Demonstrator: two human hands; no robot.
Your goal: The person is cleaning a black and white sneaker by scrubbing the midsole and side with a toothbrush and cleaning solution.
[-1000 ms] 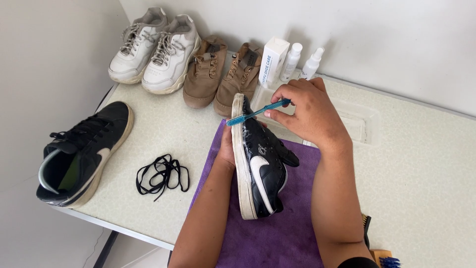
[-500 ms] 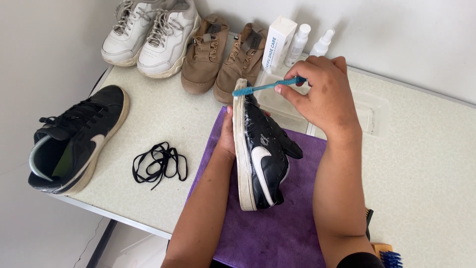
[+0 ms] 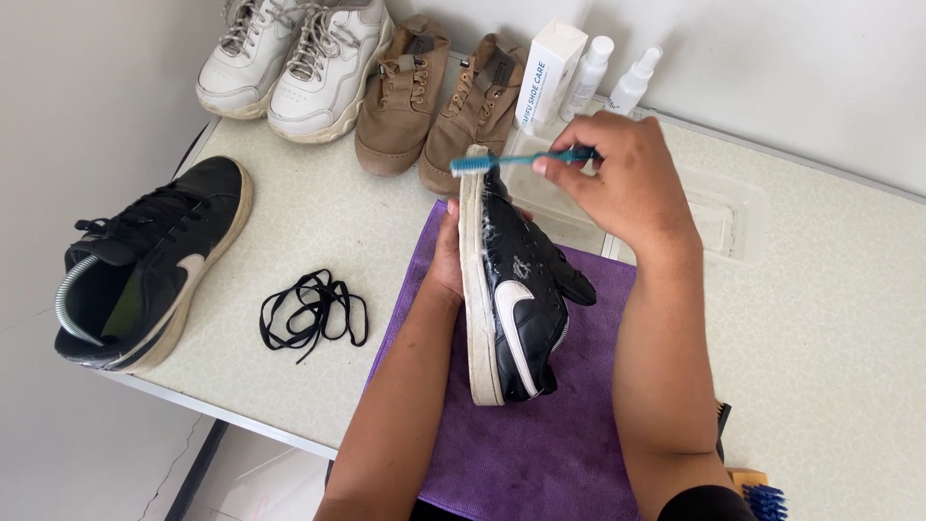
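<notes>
On a pale speckled table, the left hand clamps a black sneaker on its side over a purple cloth, sole edge exposed, so the right hand, gripping a blue toothbrush, reaches its toe.

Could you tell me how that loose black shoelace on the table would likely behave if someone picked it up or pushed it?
The black shoelace lies in slack, tangled loops, so it would probably hang limp and floppy when lifted. It looks thin and flat, so likely very light. Pushed across the table, it would probably bunch up rather than slide as one piece.
</notes>
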